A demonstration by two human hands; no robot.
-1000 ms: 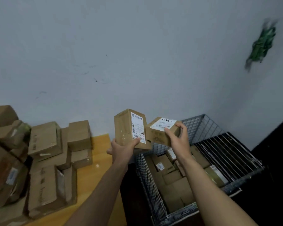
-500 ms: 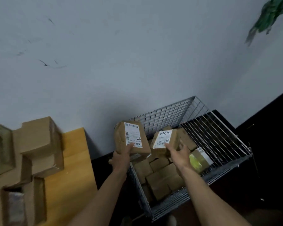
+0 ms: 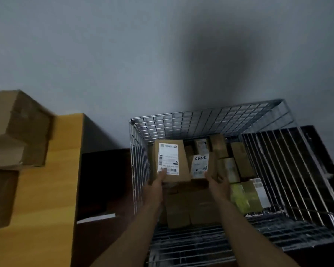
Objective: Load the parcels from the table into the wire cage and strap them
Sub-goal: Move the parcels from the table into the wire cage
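the thumb [image 3: 163,173] of the left hand [image 3: 158,181] lies across the bottom edge of a printed label. the rest of that hand curls under the larger parcel [image 3: 171,160] and grips it from below. the fingers [image 3: 223,179] of the right hand [image 3: 218,183] wrap the side of the smaller parcel [image 3: 201,164], the one with a handwritten label, with the thumb against its near face. the two parcels are held side by side, nearly touching, inside the mouth of the wire cage [image 3: 210,120], toward its left rear corner and above the load lying there. whether either one touches the boxes beneath cannot be told.

below and around the hands, much of the cage floor is covered by a layer of loaded boxes [image 3: 191,207]. most are brown cartons, with a yellow-green packet [image 3: 244,197] at the right. the layer sits well short of the rim. to the left, across a dark gap from the cage, stands the wooden table [image 3: 46,180]. a stack of cartons [image 3: 19,128] sits on it and runs off the edge of view.

as a judgement, the loading is under way but not finished. these two parcels have to be set down and the table's stack has to follow. no strap is seen anywhere, so strapping seems not begun.
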